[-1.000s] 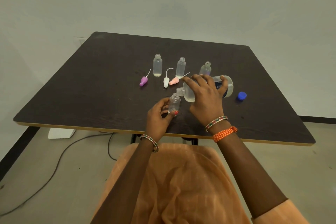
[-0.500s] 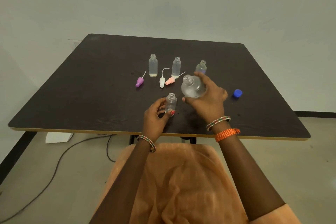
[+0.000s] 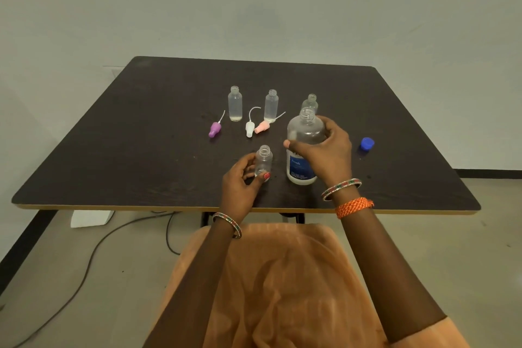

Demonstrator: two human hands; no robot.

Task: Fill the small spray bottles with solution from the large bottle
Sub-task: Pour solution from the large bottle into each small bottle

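Observation:
The large clear bottle [image 3: 304, 133] with a blue label stands upright and uncapped near the table's front, my right hand [image 3: 327, 155] wrapped around its middle. Just left of it, my left hand [image 3: 240, 181] grips a small open spray bottle [image 3: 264, 158] standing on the table. Three more small open bottles stand behind: one at the left [image 3: 235, 104], one in the middle [image 3: 271, 106], and one [image 3: 310, 103] partly hidden behind the large bottle's neck.
Purple [image 3: 215, 129], white [image 3: 249, 128] and pink [image 3: 262, 126] spray tops with tubes lie between the bottles on the dark table [image 3: 141, 135]. A blue cap [image 3: 367, 144] lies to the right. A cable and white box sit on the floor at the left.
The large bottle went from tilted over the small bottle's mouth to upright beside it, standing on the table. My left hand kept hold of the small bottle.

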